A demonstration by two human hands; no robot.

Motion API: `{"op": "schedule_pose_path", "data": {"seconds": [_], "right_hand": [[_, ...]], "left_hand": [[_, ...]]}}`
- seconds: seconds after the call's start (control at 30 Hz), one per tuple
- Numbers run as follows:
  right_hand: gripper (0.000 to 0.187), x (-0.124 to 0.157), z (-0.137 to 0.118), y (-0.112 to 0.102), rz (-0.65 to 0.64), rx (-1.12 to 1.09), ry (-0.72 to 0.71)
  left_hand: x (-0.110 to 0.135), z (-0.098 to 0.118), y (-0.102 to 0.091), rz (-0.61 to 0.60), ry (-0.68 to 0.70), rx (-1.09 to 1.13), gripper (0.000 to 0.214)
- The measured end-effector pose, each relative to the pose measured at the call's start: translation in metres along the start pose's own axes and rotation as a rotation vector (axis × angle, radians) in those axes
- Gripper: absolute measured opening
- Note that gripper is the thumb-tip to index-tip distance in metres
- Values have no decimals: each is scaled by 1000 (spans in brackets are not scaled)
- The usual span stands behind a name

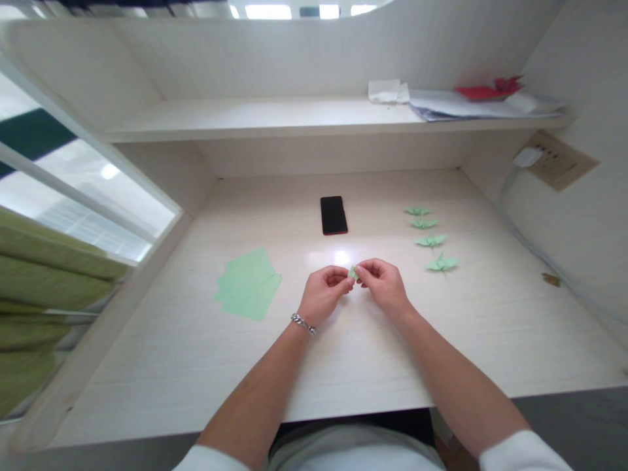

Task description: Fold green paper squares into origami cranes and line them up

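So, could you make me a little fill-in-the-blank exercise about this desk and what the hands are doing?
1. The left hand and right hand hold a small paper piece coloured ____.
2. The chain bracelet is on the person's ____ wrist.
3. The folded shapes lying on the desk number ____.
4. In the picture, the phone lies to the ____ of the flat sheets.

Missing words: green; left; four; right.

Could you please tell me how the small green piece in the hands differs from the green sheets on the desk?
The green piece is much smaller than the green sheets. The green piece appears folded, while the green sheets lie flat and overlapping. The left hand and right hand hold the green piece between them; the green sheets rest on the desk, untouched. Both are light green.
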State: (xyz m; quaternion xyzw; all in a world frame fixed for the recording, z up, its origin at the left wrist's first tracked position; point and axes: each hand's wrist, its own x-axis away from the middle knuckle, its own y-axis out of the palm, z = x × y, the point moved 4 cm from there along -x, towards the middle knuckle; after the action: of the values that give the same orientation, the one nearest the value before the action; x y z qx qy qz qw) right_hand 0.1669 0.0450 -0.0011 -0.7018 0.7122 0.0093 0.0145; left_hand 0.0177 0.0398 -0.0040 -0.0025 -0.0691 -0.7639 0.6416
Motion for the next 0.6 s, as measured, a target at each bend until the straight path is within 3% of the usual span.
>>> {"op": "schedule_pose_path", "data": {"seconds": [0.23, 0.6], "right_hand": [[24, 0, -3, -1, -130, 65, -11], [20, 4, -4, 3, -15, 131, -32]], "left_hand": [[0, 3, -5, -9, 90, -149, 22], [2, 9, -2, 24, 152, -297, 24]]}}
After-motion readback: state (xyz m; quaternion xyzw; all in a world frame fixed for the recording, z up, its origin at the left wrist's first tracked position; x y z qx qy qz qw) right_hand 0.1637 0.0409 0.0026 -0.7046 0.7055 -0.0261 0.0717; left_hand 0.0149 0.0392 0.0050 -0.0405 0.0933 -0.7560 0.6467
